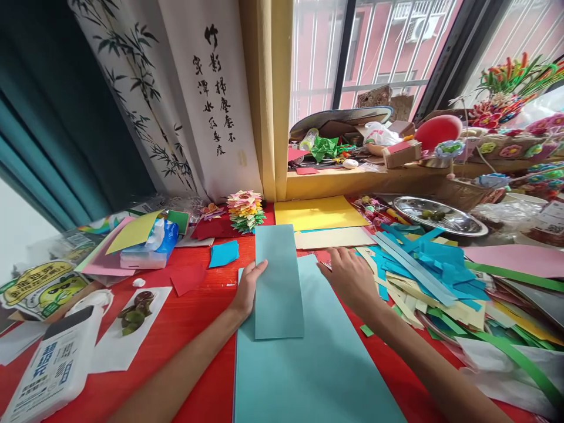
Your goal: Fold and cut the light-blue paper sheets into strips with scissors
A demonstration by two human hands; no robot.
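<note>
A tall rectangle of light teal paper (278, 294) is upright in front of me, its lower part over a larger teal sheet (317, 376). My left hand (250, 288) grips the rectangle by its left edge, thumb on the front and the other fingers hidden behind it. To the right, my right hand (350, 276) hovers near the upper right edge of the large sheet. Its fingers are bent and somewhat apart from the thumb, with nothing visibly held. A small reddish piece (320, 257) shows behind those fingertips.
Cut blue, cream and green paper strips (423, 264) pile up at right, below a metal plate (440, 214). Yellow paper (317, 212) and a folded-paper stack (245, 211) lie at the back. A tissue pack (150, 252) and white box (57, 364) stand left on the red table (202, 341).
</note>
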